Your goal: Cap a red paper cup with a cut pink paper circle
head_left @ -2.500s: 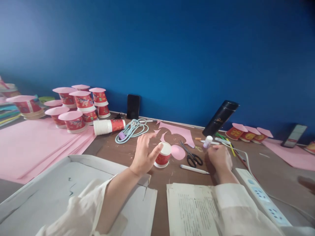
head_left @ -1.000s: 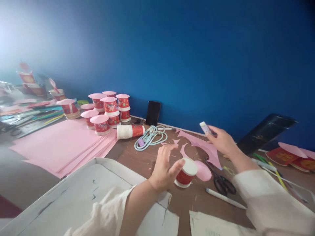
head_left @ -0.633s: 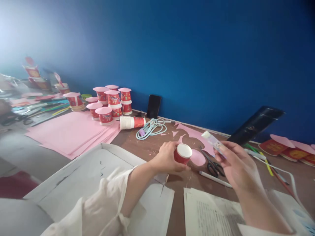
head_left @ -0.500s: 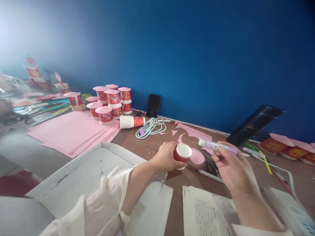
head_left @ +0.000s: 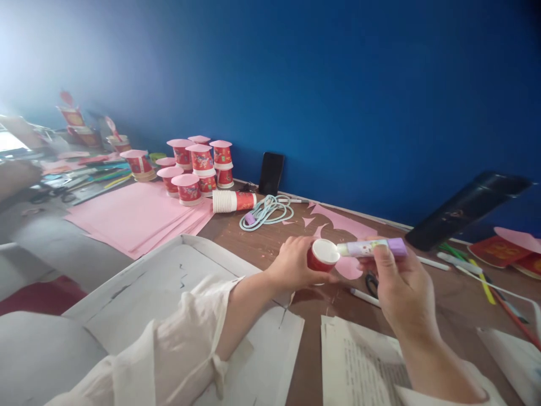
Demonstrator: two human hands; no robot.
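My left hand (head_left: pixel 296 260) is wrapped round the side of a red paper cup (head_left: pixel 318 265), whose round white end faces up. In my right hand (head_left: pixel 403 276) is a glue stick (head_left: pixel 366 248) with a pale tip and a purple base, held nearly level. Its tip meets the right edge of the cup's white end. A pink paper disc (head_left: pixel 350 269) lies on the table behind the cup and below the glue stick. Scissors (head_left: pixel 372 285) are partly covered by my right hand.
Red cups topped with pink discs (head_left: pixel 189 189) stand at the back left beside pink paper sheets (head_left: pixel 122 217). Nested cups (head_left: pixel 232 201), a coiled cable (head_left: pixel 266 213), a phone (head_left: pixel 271 173) and a black tilted cylinder (head_left: pixel 465 211) line the wall. Printed pages (head_left: pixel 359 355) lie in front.
My right hand has brought the glue stick left, so its tip now meets the cup's edge. My left hand still holds the cup. The view has shifted slightly.
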